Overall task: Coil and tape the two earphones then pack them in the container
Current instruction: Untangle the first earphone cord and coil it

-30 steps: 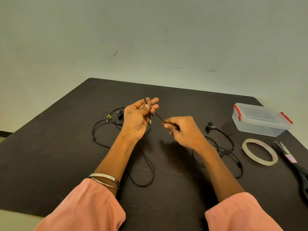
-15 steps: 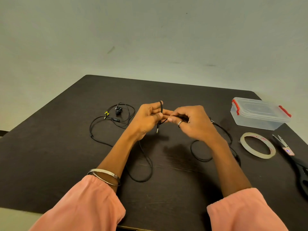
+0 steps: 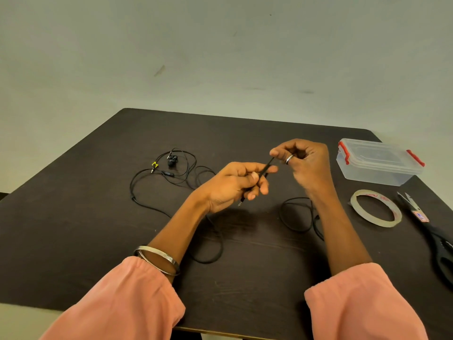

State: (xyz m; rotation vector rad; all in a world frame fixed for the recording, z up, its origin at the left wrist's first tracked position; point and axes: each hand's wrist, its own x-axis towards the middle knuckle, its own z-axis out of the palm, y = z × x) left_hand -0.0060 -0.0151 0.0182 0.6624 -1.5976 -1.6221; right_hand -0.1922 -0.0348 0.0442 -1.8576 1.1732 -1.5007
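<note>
While both hands (image 3: 269, 173) pinch it, black earphone cable (image 3: 267, 166) taut.

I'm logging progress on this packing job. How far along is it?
Nothing finished. Left hand and right hand are winding one earphone cable. The other earphone lies loose; tape roll untouched and container closed.
</note>
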